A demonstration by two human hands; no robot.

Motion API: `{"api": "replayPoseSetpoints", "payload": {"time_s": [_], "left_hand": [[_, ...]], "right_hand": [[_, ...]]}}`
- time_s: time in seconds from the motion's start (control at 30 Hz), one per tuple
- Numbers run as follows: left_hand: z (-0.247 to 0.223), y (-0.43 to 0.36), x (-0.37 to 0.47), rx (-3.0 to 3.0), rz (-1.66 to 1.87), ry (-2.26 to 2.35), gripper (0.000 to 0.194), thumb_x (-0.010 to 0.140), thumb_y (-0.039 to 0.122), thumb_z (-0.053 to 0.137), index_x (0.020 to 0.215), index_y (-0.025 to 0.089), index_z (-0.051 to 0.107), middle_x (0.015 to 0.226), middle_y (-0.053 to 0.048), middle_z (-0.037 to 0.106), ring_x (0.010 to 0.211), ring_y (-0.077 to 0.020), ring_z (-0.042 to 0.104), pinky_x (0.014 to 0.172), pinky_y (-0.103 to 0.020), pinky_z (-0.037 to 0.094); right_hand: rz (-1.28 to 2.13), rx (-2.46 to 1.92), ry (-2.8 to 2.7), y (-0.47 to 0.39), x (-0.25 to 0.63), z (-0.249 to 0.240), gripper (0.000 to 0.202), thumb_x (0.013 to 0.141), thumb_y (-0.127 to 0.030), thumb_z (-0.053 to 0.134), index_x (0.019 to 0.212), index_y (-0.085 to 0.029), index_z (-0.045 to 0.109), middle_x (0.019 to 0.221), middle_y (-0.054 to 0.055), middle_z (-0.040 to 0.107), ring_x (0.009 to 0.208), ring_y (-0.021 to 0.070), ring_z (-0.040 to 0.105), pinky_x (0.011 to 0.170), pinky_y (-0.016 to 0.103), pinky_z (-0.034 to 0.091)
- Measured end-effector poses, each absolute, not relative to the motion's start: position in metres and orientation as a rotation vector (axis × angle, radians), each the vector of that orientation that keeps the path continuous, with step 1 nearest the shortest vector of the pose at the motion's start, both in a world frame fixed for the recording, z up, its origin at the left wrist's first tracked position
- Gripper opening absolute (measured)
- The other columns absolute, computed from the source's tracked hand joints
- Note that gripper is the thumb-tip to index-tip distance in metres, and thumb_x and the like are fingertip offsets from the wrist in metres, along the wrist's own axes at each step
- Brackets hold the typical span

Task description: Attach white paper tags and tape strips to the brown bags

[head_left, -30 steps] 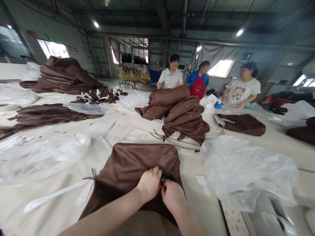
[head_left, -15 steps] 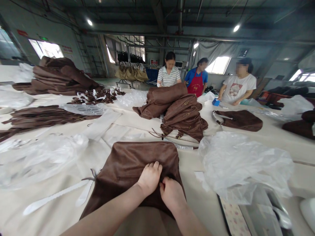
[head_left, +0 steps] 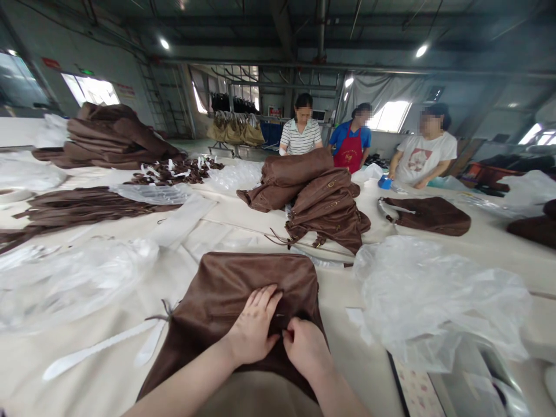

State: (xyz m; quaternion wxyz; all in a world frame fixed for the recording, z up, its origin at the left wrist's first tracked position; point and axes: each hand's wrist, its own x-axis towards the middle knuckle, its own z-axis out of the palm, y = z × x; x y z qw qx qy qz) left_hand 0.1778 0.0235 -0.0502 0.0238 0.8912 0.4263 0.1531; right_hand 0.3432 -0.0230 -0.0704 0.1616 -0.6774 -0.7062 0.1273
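Note:
A brown leather bag [head_left: 256, 269] lies before me on the cloth-covered table, its lower edge towards me. My left hand [head_left: 256, 321] rests on the bag's upper face, fingers stretched out and flat. Close to its right, my right hand [head_left: 304, 341] is closed in a pinch against the leather; whatever its fingertips hold is hidden. Between the two hands a small pale glint shows on the bag. Thin dark cords and white wrapped strips [head_left: 99, 347] lie at the bag's left side.
Clear plastic sheets [head_left: 438, 295] lie right and left of the bag. Beyond it stands a pile of brown bags [head_left: 321, 202]. Brown straps [head_left: 91, 211] and a heap of leather pieces [head_left: 108, 136] are at the left. Three people stand across the table; one bag [head_left: 430, 214] lies at right.
My left hand has flattened, its fingers spreading out on the leather, and it has shifted slightly left and towards me. My right hand keeps its pinch in nearly the same place.

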Motion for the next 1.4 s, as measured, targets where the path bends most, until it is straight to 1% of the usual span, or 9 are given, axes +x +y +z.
{"api": "replayPoseSetpoints", "payload": {"time_s": [0.1,0.23,0.43,0.77,0.93,1.13,1.23,1.33,1.4], "left_hand": [[-0.048,0.012,0.14,2.718,0.459,1.587,0.087,0.065,0.037,0.068,0.141,0.02,0.031,0.153,-0.013,0.019,0.139,-0.0339,0.019,0.112,-0.054,0.018],[-0.059,-0.004,0.106,2.663,0.388,1.7,0.079,0.072,0.044,0.064,0.142,0.027,0.031,0.155,-0.013,0.013,0.139,-0.0339,0.019,0.111,-0.056,0.019],[-0.062,-0.007,0.112,2.497,0.345,1.736,0.078,0.075,0.045,0.062,0.143,0.023,0.032,0.154,-0.018,0.008,0.141,-0.0349,0.01,0.112,-0.056,0.012],[-0.062,-0.009,0.106,2.381,0.358,1.617,0.088,0.074,0.062,0.055,0.146,0.021,0.024,0.154,-0.019,-0.003,0.142,-0.0331,-0.003,0.112,-0.056,0.0],[-0.072,-0.005,0.107,2.359,0.338,1.657,0.089,0.076,0.069,0.047,0.146,0.022,0.023,0.154,-0.016,-0.003,0.142,-0.0347,-0.004,0.111,-0.057,-0.002],[-0.064,-0.003,0.114,2.262,0.274,1.671,0.089,0.073,0.064,0.056,0.146,0.022,0.025,0.154,-0.016,-0.003,0.141,-0.0362,-0.002,0.111,-0.058,0.0],[-0.046,-0.004,0.104,2.22,0.266,1.581,0.089,0.07,0.059,0.062,0.143,0.019,0.032,0.154,-0.019,0.007,0.141,-0.0366,0.005,0.112,-0.056,0.007],[-0.017,-0.003,0.064,2.138,0.487,1.393,0.067,0.082,0.059,0.047,0.134,0.016,0.046,0.144,-0.015,0.04,0.135,-0.0276,0.033,0.111,-0.039,0.026],[-0.002,-0.003,0.026,1.969,0.753,1.478,0.06,0.087,0.059,0.035,0.129,0.018,0.05,0.132,-0.009,0.054,0.121,-0.0226,0.05,0.103,-0.031,0.037]], "right_hand": [[0.313,-1.856,-2.03,-0.025,0.343,-0.07,0.011,0.084,-0.02,0.052,0.076,-0.02,0.06,0.072,0.002,0.067,0.069,0.0178,0.064,0.062,0.026,0.038],[0.18,-1.687,-2.089,-0.024,0.336,-0.064,0.009,0.087,-0.016,0.051,0.085,-0.021,0.058,0.08,0.0,0.064,0.073,0.0146,0.062,0.067,0.024,0.039],[-0.226,-1.641,-2.424,-0.009,0.319,-0.059,0.015,0.089,-0.013,0.048,0.08,-0.02,0.058,0.076,0.002,0.062,0.066,0.0159,0.062,0.059,0.026,0.04],[-0.794,-1.29,-2.801,0.009,0.325,-0.073,0.03,0.074,0.008,0.046,0.087,-0.016,0.058,0.081,0.007,0.063,0.064,0.0169,0.063,0.056,0.026,0.048],[-0.781,-1.178,-2.8,0.019,0.338,-0.074,0.021,0.084,-0.001,0.044,0.083,-0.018,0.054,0.074,0.004,0.059,0.058,0.0153,0.061,0.052,0.025,0.044],[-0.577,-1.263,-2.935,0.018,0.335,-0.047,0.017,0.088,-0.009,0.047,0.077,-0.018,0.057,0.072,0.005,0.06,0.059,0.0175,0.061,0.051,0.026,0.042],[-0.499,-1.328,-2.933,0.017,0.335,-0.038,0.017,0.089,-0.013,0.048,0.078,-0.018,0.059,0.074,0.004,0.061,0.062,0.0169,0.062,0.054,0.026,0.043],[-0.351,-1.37,-2.8,0.012,0.352,-0.038,0.018,0.093,-0.024,0.046,0.083,-0.02,0.061,0.078,0.003,0.063,0.068,0.0152,0.064,0.061,0.024,0.045],[-0.267,-1.427,-2.596,0.007,0.371,-0.046,0.021,0.094,-0.032,0.044,0.091,-0.02,0.062,0.084,0.004,0.065,0.073,0.0157,0.065,0.065,0.025,0.046]]}}
